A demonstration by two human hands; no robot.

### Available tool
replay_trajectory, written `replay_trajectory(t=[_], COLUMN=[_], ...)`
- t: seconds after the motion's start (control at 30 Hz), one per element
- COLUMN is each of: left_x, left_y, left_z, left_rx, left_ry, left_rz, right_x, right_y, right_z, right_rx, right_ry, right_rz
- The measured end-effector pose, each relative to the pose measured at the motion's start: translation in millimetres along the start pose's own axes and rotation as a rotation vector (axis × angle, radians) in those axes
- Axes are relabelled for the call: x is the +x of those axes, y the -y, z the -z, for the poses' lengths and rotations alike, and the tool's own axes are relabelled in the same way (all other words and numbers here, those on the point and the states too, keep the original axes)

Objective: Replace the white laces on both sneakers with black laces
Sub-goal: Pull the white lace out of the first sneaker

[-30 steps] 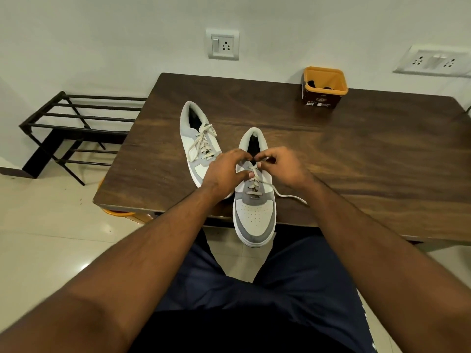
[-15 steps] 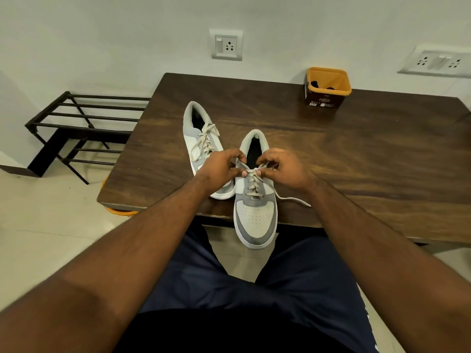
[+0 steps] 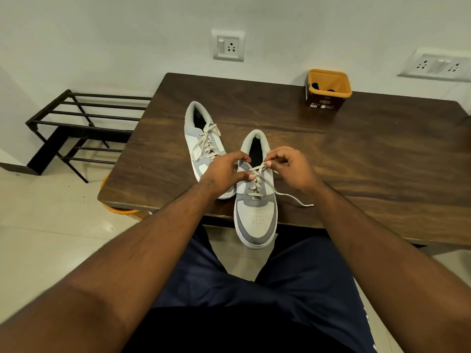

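Pinching the white lace with your right hand at two o'clock, your left hand gripping the near sneaker steady, you're apparently unthreading.

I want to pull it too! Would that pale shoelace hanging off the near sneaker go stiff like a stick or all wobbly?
Probably wobbly: the pale flat shoelace already lies in a limp curve across the dark wooden table. It looks thin, so likely very light. Where the right hand pinches it, it bends easily, so it should follow your pull.
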State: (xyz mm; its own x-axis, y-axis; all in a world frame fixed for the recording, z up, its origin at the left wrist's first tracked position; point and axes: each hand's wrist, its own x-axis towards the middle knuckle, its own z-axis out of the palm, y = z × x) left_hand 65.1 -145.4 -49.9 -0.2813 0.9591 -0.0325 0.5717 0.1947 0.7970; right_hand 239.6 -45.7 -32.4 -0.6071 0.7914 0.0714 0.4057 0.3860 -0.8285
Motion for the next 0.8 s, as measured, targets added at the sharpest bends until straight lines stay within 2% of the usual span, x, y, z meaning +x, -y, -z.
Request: replay_trajectory(t=[0.07, 0.17, 0.23, 0.43, 0.5, 0.57, 0.63, 0.8], left_x=[0.4, 2.1, 2.6, -0.2, -1.3, -1.7, -1.8, -1.4], left_y=[-4.4, -8.8, -10.4, -12.1, -13.1, -13.8, -14.9, -16.1], left_z=[0.1, 0.0, 0.1, -0.1, -1.1, -2.1, -1.7, 2.4], left_rx=[0.055, 0.128, 0.172, 0.221, 0.228, 0.231, 0.234, 0.221], left_ry=[-0.011, -0.014, -0.011, -0.033, -0.039, -0.036, -0.021, -0.005], left_rz=[-0.002, -0.014, -0.015, -0.009, -0.01, -0.011, -0.009, 0.01], right_x=[-2.3, 0.5, 2.1, -8.0, -8.4, -6.8, -4.8, -13.0], right_y=[0.6, 2.0, 0.9, -0.2, 1.6, 2.2, 2.3, 12.3], right_z=[-2.0, -3.4, -2.9, -14.2, -14.7, -13.5, -12.8, -5.0], right_rx=[-0.08, -0.347, -0.403, 0.09, 0.046, -0.117, -0.162, 0.321], right_ry=[0.024, 0.09, 0.043, -0.206, -0.15, -0.038, -0.037, -0.165], right_rz=[0.056, 0.167, 0.155, -0.047, -0.053, 0.019, 0.042, -0.154])
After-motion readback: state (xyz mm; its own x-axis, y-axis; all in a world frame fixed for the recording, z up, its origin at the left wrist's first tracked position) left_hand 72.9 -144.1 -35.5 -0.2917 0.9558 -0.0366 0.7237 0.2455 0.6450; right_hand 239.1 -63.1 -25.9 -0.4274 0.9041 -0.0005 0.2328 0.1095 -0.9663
